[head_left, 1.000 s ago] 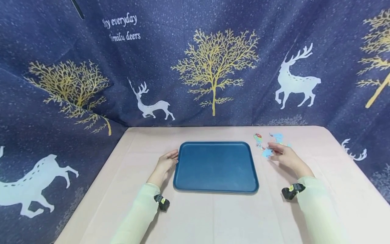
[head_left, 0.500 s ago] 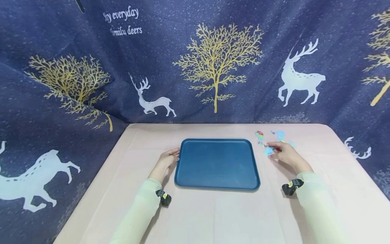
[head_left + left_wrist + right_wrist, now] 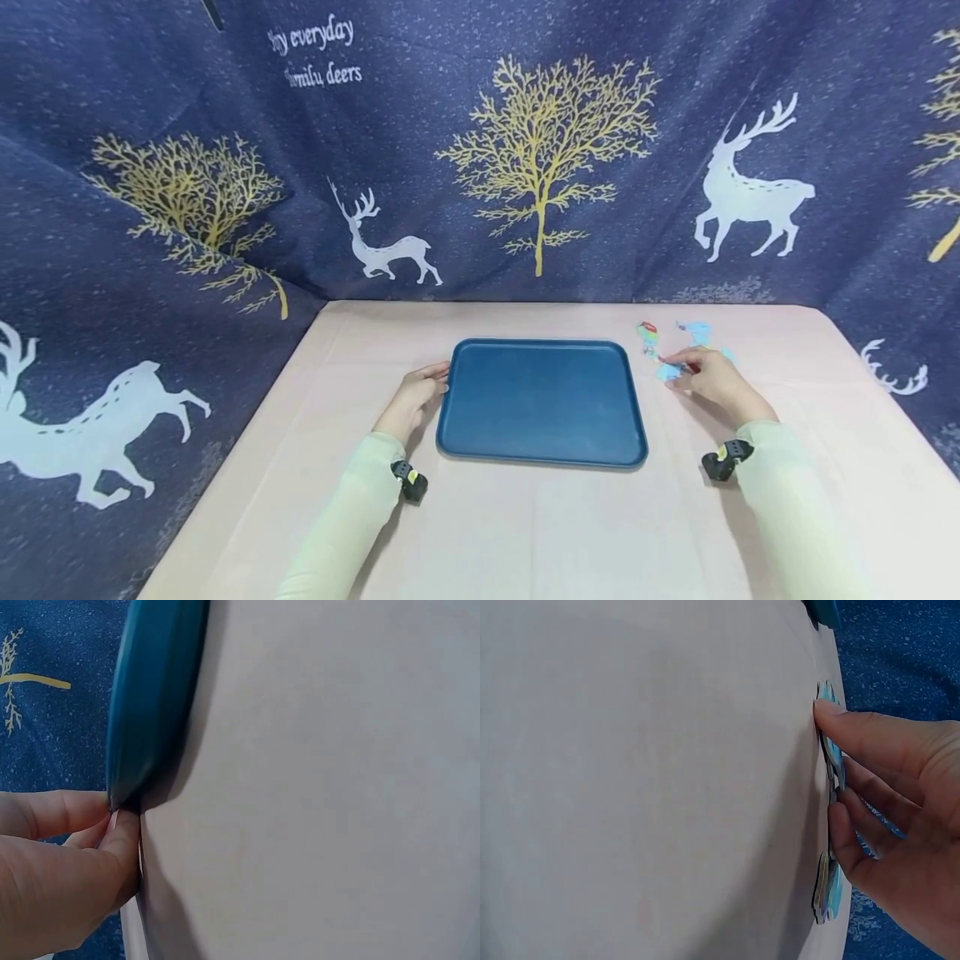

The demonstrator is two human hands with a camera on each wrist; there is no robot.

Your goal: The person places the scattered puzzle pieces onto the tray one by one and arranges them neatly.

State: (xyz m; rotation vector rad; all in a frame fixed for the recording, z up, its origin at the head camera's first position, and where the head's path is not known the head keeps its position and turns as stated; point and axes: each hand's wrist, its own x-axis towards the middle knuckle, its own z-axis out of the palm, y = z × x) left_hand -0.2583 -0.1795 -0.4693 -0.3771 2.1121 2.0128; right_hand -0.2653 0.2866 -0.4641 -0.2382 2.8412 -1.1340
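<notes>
My left hand (image 3: 414, 398) touches the left rim of a dark blue rectangular tray (image 3: 542, 404) that lies flat on the table. In the left wrist view, the fingertips meet the tray's end (image 3: 154, 697), with the thumb just beneath. My right hand (image 3: 716, 383) is low over a small group of flat, colourful cutouts. Its thumb tip overlaps a light blue cutout (image 3: 831, 739), while the other fingers bend loosely toward the table. A red-and-green cutout (image 3: 648, 332) and another light blue one (image 3: 699, 332) lie just beyond this hand. Part of the group is hidden beneath the fingers.
A pale pink cloth covers the table (image 3: 480, 533). Behind and to the left hangs a dark blue curtain (image 3: 420, 150) printed with white deer and yellow trees. Black cameras (image 3: 410, 482) are strapped to both wrists, over pale green sleeves (image 3: 341, 525).
The whole head view has shifted slightly, the scene sliding right. My right fingers have come a little closer over the light blue cutout. The tray and left hand keep their places together.
</notes>
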